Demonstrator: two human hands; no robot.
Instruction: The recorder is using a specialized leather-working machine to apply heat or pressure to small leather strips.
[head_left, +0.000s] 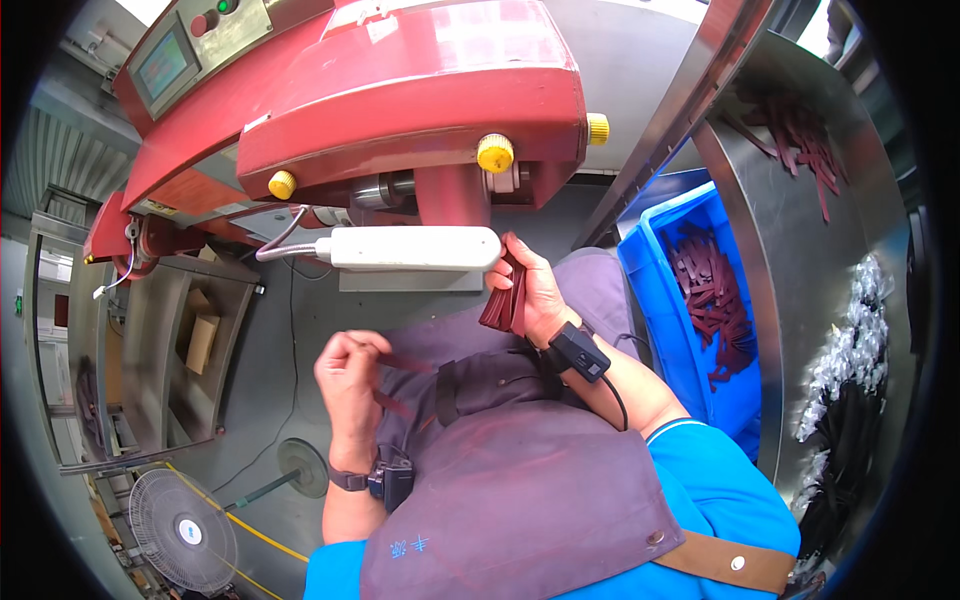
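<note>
My right hand grips a fanned bundle of dark red strips, held beside the rounded end of a white lamp-like housing. My left hand, slightly blurred, is closed with its fingers curled. Dark red strip material sticks out of it in two places, towards my lap. Whether this is one bent strip or two, I cannot tell. Both hands are above my purple-grey apron, apart from each other. In front stands a large red machine with a reddish belt or wheel behind the white housing.
To the right, a blue plastic crate contains loose dark red strips. Beside it, a metal tray carries more strips and black pieces with clear wrapping. A pedestal fan stands lower left, near metal shelving. Cables cross the floor.
</note>
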